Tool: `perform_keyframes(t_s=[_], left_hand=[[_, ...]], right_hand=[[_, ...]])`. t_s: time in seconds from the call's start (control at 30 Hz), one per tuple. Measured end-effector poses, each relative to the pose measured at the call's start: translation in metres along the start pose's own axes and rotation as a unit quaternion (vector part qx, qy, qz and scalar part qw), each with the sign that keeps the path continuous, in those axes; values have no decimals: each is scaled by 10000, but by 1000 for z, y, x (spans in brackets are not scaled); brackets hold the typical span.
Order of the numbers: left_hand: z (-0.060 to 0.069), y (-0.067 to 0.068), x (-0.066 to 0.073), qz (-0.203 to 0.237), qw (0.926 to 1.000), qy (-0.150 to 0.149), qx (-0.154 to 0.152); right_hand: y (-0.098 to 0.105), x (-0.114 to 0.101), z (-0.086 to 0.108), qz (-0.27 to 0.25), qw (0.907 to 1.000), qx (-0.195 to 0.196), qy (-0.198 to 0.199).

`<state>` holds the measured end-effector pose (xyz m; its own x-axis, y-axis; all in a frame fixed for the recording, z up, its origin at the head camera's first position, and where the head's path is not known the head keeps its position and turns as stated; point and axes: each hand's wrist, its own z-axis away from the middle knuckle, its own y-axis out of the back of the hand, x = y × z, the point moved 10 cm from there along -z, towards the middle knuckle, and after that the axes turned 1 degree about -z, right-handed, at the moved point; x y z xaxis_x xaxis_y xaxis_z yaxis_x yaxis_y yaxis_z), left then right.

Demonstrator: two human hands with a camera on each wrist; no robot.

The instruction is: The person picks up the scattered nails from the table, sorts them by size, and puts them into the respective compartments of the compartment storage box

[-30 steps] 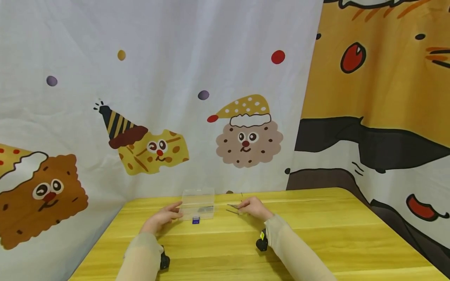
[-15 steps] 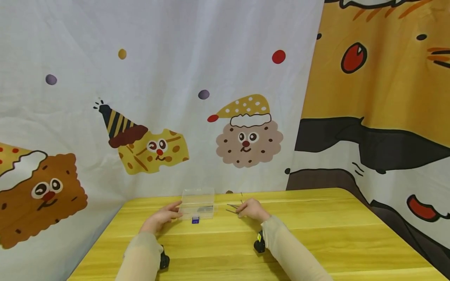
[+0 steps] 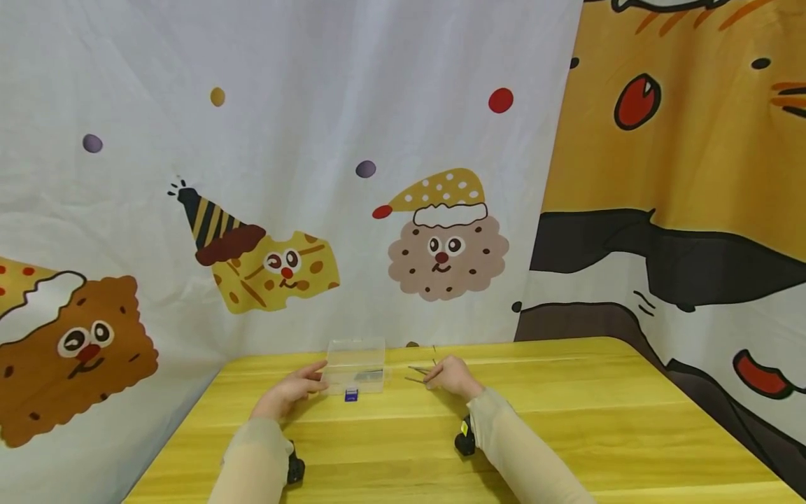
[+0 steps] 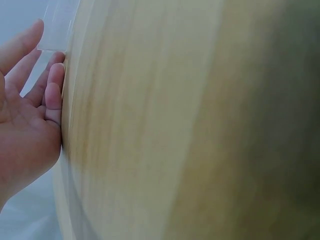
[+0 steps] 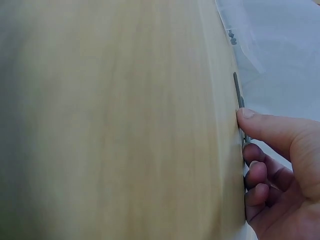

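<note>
Two thin grey rods (image 5: 237, 90), their gripped ends hidden and any join between them too small to make out, are pinched between the thumb and fingers of the right hand (image 3: 455, 376), at three o'clock from one clear box (image 3: 338, 383). The box, one grey piece (image 3: 369, 375) blurred behind its plastic, is flanked at nine o'clock by the left hand (image 3: 286, 395), its fingers parted from the thumb, though firm contact cannot be confirmed. One blue piece (image 3: 351, 396) is seen at six o'clock, above one wooden table (image 3: 390, 441) cut off below.
</note>
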<state>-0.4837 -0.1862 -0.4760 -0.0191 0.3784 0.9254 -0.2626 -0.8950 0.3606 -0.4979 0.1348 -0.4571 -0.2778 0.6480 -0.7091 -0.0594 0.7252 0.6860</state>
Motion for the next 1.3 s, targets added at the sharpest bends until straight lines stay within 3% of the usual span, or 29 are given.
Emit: perform_keyframes(t_s=[0.63, 0.8, 1.07, 1.3], left_hand=[[-5, 2, -5, 46, 9999, 82, 72], [-4, 2, -4, 73, 9999, 88, 114], [-2, 1, -4, -4, 9999, 82, 73], [-2, 1, -3, 24, 9999, 99, 102]], right_hand=[[-3, -8, -3, -4, 9992, -342, 193], [5, -8, -4, -98, 9993, -349, 97], [23, -18, -11, -332, 9986, -320, 274], [34, -32, -20, -211, 9990, -197, 341]])
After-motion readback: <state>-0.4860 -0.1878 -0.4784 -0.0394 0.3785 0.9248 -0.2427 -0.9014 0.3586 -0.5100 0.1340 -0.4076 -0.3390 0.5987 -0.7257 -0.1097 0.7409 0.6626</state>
